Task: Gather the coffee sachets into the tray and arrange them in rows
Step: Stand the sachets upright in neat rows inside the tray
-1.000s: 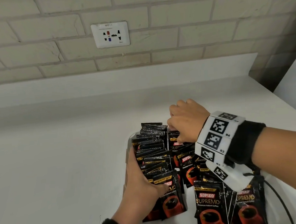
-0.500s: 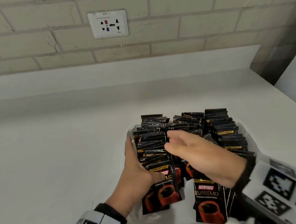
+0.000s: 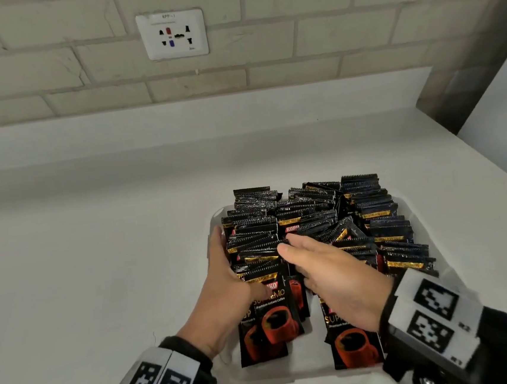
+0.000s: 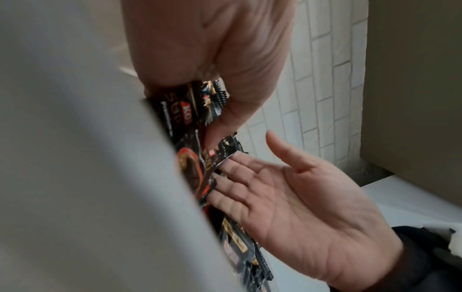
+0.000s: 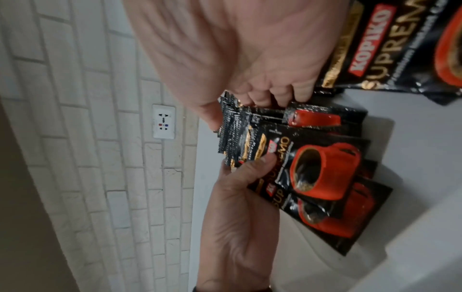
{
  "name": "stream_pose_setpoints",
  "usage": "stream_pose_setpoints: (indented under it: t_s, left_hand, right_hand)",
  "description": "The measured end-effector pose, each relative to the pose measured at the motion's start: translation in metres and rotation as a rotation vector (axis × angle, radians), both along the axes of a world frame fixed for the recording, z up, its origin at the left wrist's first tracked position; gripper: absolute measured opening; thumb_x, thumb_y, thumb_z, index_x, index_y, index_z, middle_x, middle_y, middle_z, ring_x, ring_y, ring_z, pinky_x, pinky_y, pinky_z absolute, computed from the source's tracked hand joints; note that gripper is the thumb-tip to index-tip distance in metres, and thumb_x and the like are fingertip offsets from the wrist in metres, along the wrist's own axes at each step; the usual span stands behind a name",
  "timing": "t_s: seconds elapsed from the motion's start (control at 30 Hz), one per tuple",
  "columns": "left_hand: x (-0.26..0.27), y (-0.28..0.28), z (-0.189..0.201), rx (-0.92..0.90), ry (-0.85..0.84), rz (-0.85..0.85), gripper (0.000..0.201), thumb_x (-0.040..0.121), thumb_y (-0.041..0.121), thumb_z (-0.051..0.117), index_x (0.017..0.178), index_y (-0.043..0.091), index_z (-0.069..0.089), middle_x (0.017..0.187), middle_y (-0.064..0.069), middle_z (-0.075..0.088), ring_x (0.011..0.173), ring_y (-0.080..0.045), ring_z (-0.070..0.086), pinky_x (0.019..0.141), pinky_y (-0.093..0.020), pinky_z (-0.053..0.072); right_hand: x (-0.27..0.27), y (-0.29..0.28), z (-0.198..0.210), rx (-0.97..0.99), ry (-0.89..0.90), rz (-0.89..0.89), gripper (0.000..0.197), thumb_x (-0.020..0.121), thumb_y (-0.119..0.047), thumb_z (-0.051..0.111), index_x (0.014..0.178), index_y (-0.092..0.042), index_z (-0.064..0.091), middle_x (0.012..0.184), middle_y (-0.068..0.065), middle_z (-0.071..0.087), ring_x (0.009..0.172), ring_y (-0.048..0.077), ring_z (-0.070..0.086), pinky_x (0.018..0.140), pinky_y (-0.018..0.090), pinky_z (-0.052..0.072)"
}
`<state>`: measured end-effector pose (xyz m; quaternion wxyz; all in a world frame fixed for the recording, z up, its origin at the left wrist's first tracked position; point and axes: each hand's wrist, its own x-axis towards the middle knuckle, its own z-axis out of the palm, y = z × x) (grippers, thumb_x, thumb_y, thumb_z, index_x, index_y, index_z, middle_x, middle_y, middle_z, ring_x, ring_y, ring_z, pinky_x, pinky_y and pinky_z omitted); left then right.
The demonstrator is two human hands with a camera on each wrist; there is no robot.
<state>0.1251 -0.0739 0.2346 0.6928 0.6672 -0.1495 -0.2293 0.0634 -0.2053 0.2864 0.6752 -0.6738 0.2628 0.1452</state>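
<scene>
Black Kopiko coffee sachets [image 3: 371, 211] stand on edge in three rows inside a white tray [image 3: 294, 370] on the counter. My left hand [image 3: 226, 275] holds the left row, with its fingers along the row's outer side and its thumb across the front sachet [image 5: 325, 168]. My right hand [image 3: 325, 271] lies flat with straight fingers, and its fingertips are tucked between the left and middle rows. In the left wrist view the right hand's palm [image 4: 300, 197] is spread, its fingertips hidden behind sachets [image 4: 185, 110]. The right wrist view shows the left hand's thumb [image 5: 262, 162] pressing the front sachet.
The tray sits on a white counter [image 3: 95, 238] that runs left and back to a brick wall with a socket [image 3: 172, 34]. A grey pillar [image 3: 467, 78] stands at the back right. A white ledge lies just below the tray's near rim.
My right hand came back from the far end of the middle row, uncurled, and slid its fingers between the left and middle rows. The left hand kept its hold.
</scene>
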Motion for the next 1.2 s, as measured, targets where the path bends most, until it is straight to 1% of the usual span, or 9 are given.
stream_pose_setpoints:
  t_s: [0.13,0.27,0.37,0.47,0.53,0.73,0.9,1.1,1.2]
  left_hand:
    - [-0.002,-0.002,0.001,-0.033,-0.004,0.013,0.099,0.047,-0.020,0.061,0.125,0.037,0.040,0.110,0.001,0.062,0.091,-0.011,0.065,0.071,-0.028,0.054]
    - [-0.003,-0.002,0.006,-0.063,-0.055,0.010,0.097,0.047,-0.021,0.056,0.124,0.035,0.042,0.106,0.001,0.061,0.089,-0.011,0.063,0.070,-0.029,0.055]
    - [-0.004,-0.001,0.007,-0.056,-0.037,0.013,0.097,0.050,-0.028,0.055,0.117,0.041,0.043,0.096,0.009,0.064,0.083,-0.008,0.064,0.065,-0.027,0.055]
    - [-0.007,-0.001,0.009,-0.032,-0.027,0.002,0.101,0.057,-0.038,0.050,0.116,0.043,0.041,0.089,0.015,0.065,0.081,-0.006,0.065,0.066,-0.030,0.057]
    - [-0.008,-0.001,0.011,-0.028,-0.032,0.000,0.102,0.058,-0.039,0.050,0.117,0.044,0.039,0.086,0.019,0.066,0.080,-0.003,0.065,0.067,-0.029,0.058]
    - [-0.012,-0.002,0.016,-0.074,-0.046,-0.011,0.098,0.057,-0.040,0.049,0.125,0.031,0.039,0.086,0.018,0.065,0.077,-0.001,0.065,0.059,-0.019,0.053]
    - [-0.012,-0.002,0.013,-0.077,-0.032,0.010,0.100,0.059,-0.039,0.051,0.115,0.044,0.041,0.092,0.020,0.064,0.087,-0.001,0.065,0.062,-0.018,0.053]
    - [-0.013,-0.002,0.013,-0.051,-0.098,0.014,0.099,0.055,-0.026,0.067,0.116,0.048,0.040,0.110,0.010,0.059,0.095,-0.004,0.064,0.069,-0.019,0.053]
    - [-0.015,-0.002,0.015,-0.041,-0.084,0.030,0.094,0.059,-0.024,0.069,0.106,0.051,0.038,0.108,0.013,0.055,0.088,0.006,0.063,0.065,-0.012,0.051]
  right_hand:
    - [0.004,0.003,-0.011,0.151,-0.021,-0.156,0.053,0.096,-0.030,0.042,0.145,-0.021,0.023,0.153,-0.003,0.022,0.140,0.015,0.021,0.116,0.037,0.015]
    - [0.002,-0.002,-0.010,0.160,-0.099,-0.150,0.052,0.094,0.000,0.038,0.142,-0.017,0.030,0.145,0.002,0.036,0.128,0.014,0.037,0.108,0.028,0.029]
    - [-0.004,-0.010,-0.004,-0.050,-0.114,0.034,0.062,0.087,0.019,0.029,0.139,-0.014,0.030,0.139,0.008,0.037,0.121,0.016,0.044,0.086,0.013,0.040]
    - [-0.004,-0.014,-0.001,-0.496,-0.100,0.325,0.065,0.085,0.015,0.036,0.135,-0.025,0.028,0.133,0.003,0.029,0.109,0.017,0.051,0.095,0.023,0.045]
    - [-0.001,-0.014,0.002,-0.666,-0.081,0.437,0.070,0.082,0.014,0.041,0.137,-0.027,0.023,0.123,-0.001,0.027,0.098,0.020,0.055,0.086,0.032,0.051]
    - [0.010,-0.010,0.006,-0.860,-0.172,0.501,0.077,0.082,0.009,0.055,0.138,-0.028,0.015,0.123,0.005,0.034,0.089,0.022,0.059,0.080,0.034,0.053]
    - [0.018,-0.011,0.010,-0.899,-0.229,0.496,0.075,0.081,0.012,0.052,0.134,-0.028,0.018,0.121,0.008,0.037,0.104,0.030,0.057,0.085,0.041,0.051]
    - [0.017,-0.024,0.023,-0.820,-0.303,0.472,0.067,0.086,0.007,0.052,0.137,-0.029,0.027,0.107,-0.005,0.037,0.079,0.005,0.050,0.076,0.014,0.044]
    - [0.016,-0.027,0.028,-0.803,-0.382,0.436,0.062,0.087,0.004,0.052,0.134,-0.032,0.034,0.100,-0.012,0.038,0.074,0.002,0.051,0.071,0.007,0.044]
